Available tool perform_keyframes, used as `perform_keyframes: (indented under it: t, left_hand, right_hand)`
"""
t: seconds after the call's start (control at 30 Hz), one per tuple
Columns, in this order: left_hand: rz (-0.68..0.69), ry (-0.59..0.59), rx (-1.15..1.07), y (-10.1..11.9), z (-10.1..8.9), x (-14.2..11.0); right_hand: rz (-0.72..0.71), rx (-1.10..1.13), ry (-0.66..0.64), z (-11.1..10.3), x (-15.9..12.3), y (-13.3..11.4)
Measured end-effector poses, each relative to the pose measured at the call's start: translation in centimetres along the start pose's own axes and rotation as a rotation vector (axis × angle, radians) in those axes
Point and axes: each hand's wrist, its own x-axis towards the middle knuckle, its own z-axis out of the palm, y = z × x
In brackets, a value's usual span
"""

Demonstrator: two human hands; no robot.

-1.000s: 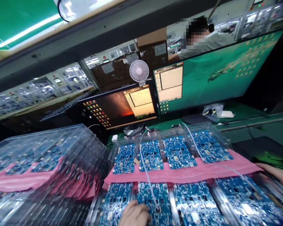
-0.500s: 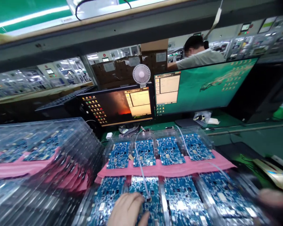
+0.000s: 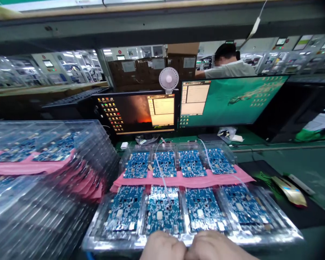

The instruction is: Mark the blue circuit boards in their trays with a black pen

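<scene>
Green bench (image 3: 308,164) | glossy plastic tray (image 3: 108,243) | 8 rectangular boards (image 3: 193,163) | hands (image 3: 164,247) (image 3: 212,247) curled

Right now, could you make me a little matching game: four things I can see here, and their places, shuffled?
1. Small fan
2. Pink strip in the middle tray
3. Right hand
4. Stack of trays

A. Between two rows of blue boards
B. At the picture's left side
C. Above the screen of the left monitor
D. Beside the left hand, by the middle tray's near edge

Pairs: 1-C, 2-A, 3-D, 4-B
</scene>
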Motion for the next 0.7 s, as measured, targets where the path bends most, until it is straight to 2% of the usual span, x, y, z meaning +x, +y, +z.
perform_keyframes:
  t: [0.07, 0.13, 0.17, 0.23, 0.3, 0.33, 0.43, 0.5, 0.63, 0.7]
  left_hand:
    - [-0.031, -0.025, -0.048, -0.2, -0.8, -0.4]
    - [-0.098, -0.103, -0.097, -0.7, -2.3, -0.7]
    - [-0.16, -0.142, -0.114, -1.1, -3.2, -0.9]
    - [-0.292, -0.181, -0.12, -2.2, -4.8, -1.5]
    - [-0.351, -0.17, -0.102, -3.4, -5.7, -2.3]
    - [-0.352, -0.164, -0.092, -3.9, -5.8, -2.7]
    - [-0.315, -0.189, -0.084, -5.1, -5.5, -3.7]
    - [-0.294, -0.202, -0.085, -5.4, -5.0, -4.0]
    - [-0.323, -0.229, -0.117, -5.4, -4.8, -4.0]
    - [-0.341, -0.242, -0.135, -5.4, -4.8, -4.0]
  right_hand:
    - [-0.015, 0.057, -0.053, -0.6, 0.6, -0.8]
    - [0.001, 0.108, 0.016, -1.3, 0.9, -1.3]
    - [0.061, 0.139, 0.104, -1.6, 1.0, -1.5]
    - [0.298, 0.207, 0.24, -1.9, 1.2, -1.4]
    - [0.518, 0.263, 0.221, -1.7, 1.8, -1.1]
    - [0.546, 0.279, 0.172, -1.3, 2.2, -1.0]
    - [0.376, 0.288, 0.029, 0.0, 3.7, -0.5]
    - [0.294, 0.278, -0.01, 0.9, 4.5, -0.4]
    - [0.297, 0.247, 0.053, 2.0, 4.6, 0.0]
    - [0.301, 0.234, 0.033, 2.3, 4.3, 0.2]
